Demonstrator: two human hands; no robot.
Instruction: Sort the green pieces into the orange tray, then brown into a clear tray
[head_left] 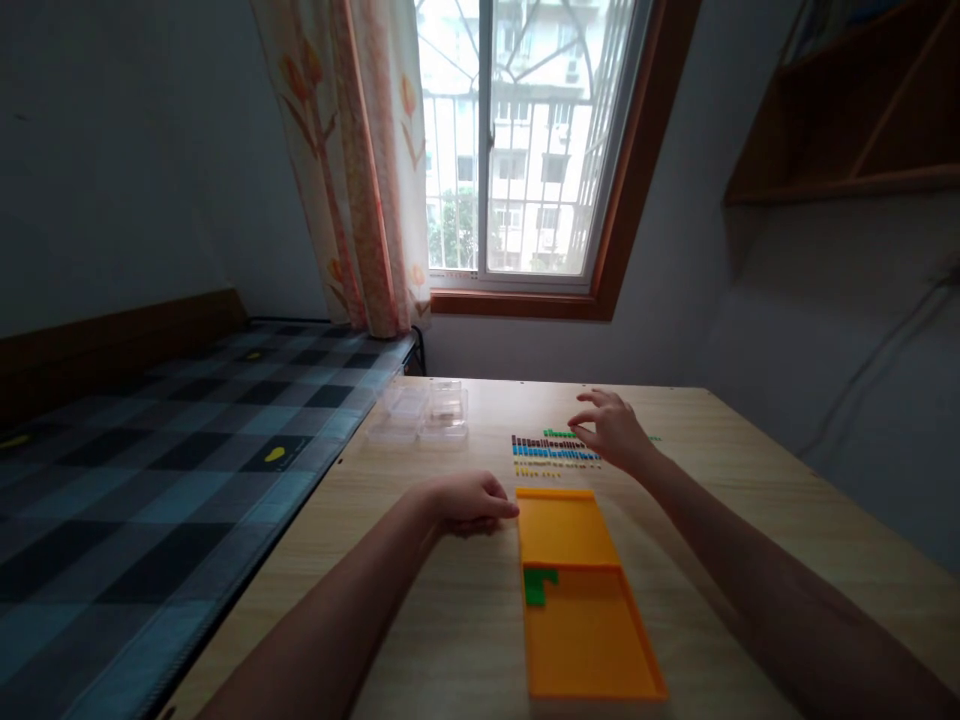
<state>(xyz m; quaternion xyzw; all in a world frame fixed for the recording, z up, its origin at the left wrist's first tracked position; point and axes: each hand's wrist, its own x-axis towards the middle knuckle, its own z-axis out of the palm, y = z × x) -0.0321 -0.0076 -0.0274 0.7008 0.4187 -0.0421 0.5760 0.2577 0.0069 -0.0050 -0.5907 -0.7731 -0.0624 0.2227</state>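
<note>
My left hand (474, 502) rests on the table with its fingers curled closed. Its fingertips meet the left edge of an orange two-part hinged box (564, 528), which lies opened flat; whatever the fingers may hold is hidden. In the box's near half, a small green angular piece (535, 586) sits in the upper left corner. My right hand (611, 432) hovers over the right end of the rows of small pieces, thumb and fingers apart, with nothing visible between them. Those rows hold green pieces (556, 433), brown pieces (532, 442), blue pieces (551, 453) and yellow pieces (534, 472).
Clear plastic cases (448, 412) stand at the table's back left. Along the left side of the wooden table (420, 620) runs a bed with a checked cover (225, 470). A curtain (367, 180) and a barred window (525, 150) are behind the table; a shelf (847, 185) hangs at upper right.
</note>
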